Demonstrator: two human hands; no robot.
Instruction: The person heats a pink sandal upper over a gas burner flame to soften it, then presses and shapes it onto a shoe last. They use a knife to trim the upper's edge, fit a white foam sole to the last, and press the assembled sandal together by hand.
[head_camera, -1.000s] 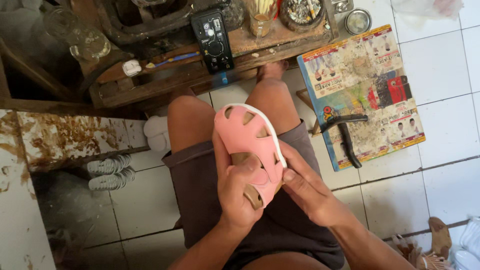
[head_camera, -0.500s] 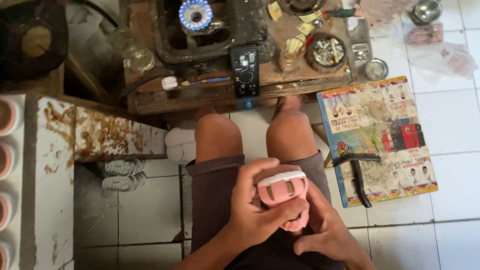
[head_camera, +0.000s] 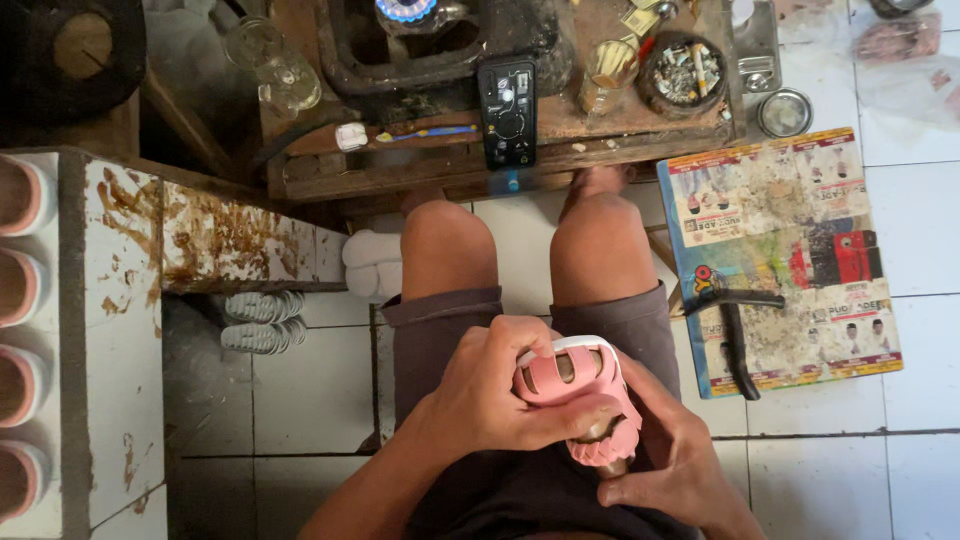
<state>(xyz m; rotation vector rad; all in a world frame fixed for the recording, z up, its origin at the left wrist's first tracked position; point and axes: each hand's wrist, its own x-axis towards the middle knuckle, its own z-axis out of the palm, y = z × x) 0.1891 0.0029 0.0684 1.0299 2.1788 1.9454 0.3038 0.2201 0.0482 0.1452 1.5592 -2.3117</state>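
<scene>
1. Left hand (head_camera: 487, 395) is wrapped around the pink sandal upper (head_camera: 585, 395), fingers curled over its near side and thumb across the front, gripping it firmly above the lap.
2. Right hand (head_camera: 672, 452) sits just below and to the right of it, fingers closed under the lower end, pinching at something there. Exactly what the fingertips press on is covered by the pink piece itself.
3. The pink upper has a white rim along its top edge and cut-out slots. It looks stretched over a form inside, with a brownish surface showing through the slots, though I cannot be sure what that surface is.
4. My read: this is a fitting or pulling step, the upper being seated and tugged snug. The next move would call for a steady left-hand hold while the right pulls the lower edge evenly.
5. Outward now: both knees and the dark shorts (head_camera: 470, 310) frame the work.
6. On the tiled floor to the right lies a printed sheet (head_camera: 800, 200), smeared, with a black-handled tool (head_camera: 735, 330) resting on it.
7. Ahead stands a low wooden bench (head_camera: 420, 165) carrying a black device (head_camera: 507, 110), a round tin of stubs (head_camera: 680, 72) and a burner with a blue flame (head_camera: 405, 10), cut off at the top edge.
8. At the left edge a white rack (head_camera: 110, 330) holds pink-rimmed pieces, only partly in frame.
</scene>
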